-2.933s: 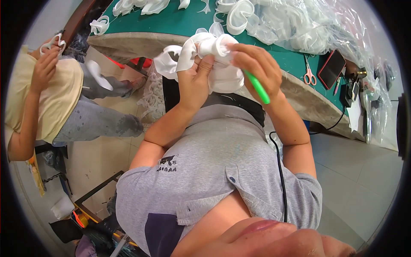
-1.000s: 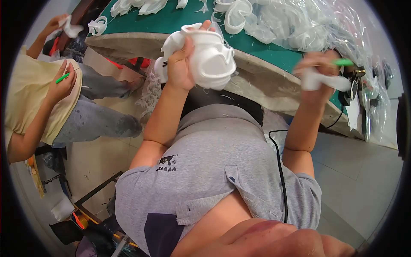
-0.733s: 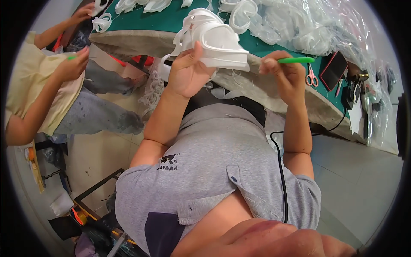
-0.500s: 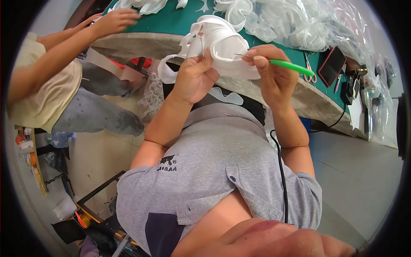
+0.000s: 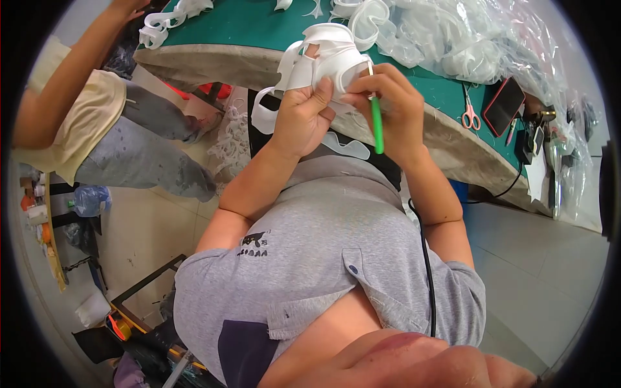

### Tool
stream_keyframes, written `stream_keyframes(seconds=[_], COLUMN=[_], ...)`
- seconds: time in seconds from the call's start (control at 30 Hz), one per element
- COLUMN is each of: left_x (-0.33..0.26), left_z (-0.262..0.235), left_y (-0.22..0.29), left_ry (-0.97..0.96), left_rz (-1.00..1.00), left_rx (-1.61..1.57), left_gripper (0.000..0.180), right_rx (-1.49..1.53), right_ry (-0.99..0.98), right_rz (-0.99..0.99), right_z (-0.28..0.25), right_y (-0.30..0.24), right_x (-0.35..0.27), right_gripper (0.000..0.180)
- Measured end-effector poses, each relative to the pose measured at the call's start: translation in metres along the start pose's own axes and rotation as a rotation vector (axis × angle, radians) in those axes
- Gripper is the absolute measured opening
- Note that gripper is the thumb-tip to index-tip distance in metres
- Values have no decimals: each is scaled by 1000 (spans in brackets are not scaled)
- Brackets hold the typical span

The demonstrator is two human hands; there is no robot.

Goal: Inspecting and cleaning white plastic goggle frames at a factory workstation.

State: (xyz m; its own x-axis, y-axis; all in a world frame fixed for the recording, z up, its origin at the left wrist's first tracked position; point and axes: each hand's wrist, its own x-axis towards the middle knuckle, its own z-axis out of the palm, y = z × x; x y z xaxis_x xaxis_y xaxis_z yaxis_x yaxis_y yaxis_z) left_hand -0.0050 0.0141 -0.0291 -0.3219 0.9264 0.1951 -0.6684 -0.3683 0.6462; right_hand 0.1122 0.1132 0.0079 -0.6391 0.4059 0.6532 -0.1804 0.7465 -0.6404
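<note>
Left hand (image 5: 309,116) closed around a white moulded plastic piece (image 5: 326,61), thumb and fingers wrapped over its lower side, holding it up in front of the chest, just above the near edge of the green-topped table (image 5: 252,29). Loose white strips hanging from the piece down past the left wrist. Right hand (image 5: 388,107) clamped shut on a green-handled tool (image 5: 376,123), handle pointing down out of the fist, thin upper end (image 5: 370,68) pressed against the right side of the white piece; fingertips of the right hand also touching the piece. Both hands close together, knuckles nearly meeting.

On the table behind: more white plastic pieces (image 5: 362,13) of the same kind, a heap of clear plastic bags (image 5: 479,45) to the right, small scissors with pink handles (image 5: 470,116) near the edge, a dark phone in a red case (image 5: 504,107) just beside them, further small items at the far right end too blurred to tell. A black cable (image 5: 427,258) running down over the grey shirt. A pile of white offcuts (image 5: 229,139) on the floor below the table edge.

At the left, another person (image 5: 77,123) in a pale yellow top and grey trousers, arm stretched up to the table, hand (image 5: 126,8) near a further white piece (image 5: 171,19) at the top edge
</note>
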Motion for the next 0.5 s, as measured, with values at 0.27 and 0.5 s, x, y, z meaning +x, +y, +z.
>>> stream_keyframes(seconds=[0.27, 0.5], left_x=[6, 1], left_z=[-3, 8], left_y=[8, -2], left_ry=[51, 17], left_rz=[148, 183], left_rx=[-38, 113], left_gripper=[51, 54], right_rx=[14, -127], right_ry=[96, -33], right_rz=[-31, -213], right_z=[-31, -15], right_y=[11, -4], right_x=[-10, 7], right_gripper=[14, 26])
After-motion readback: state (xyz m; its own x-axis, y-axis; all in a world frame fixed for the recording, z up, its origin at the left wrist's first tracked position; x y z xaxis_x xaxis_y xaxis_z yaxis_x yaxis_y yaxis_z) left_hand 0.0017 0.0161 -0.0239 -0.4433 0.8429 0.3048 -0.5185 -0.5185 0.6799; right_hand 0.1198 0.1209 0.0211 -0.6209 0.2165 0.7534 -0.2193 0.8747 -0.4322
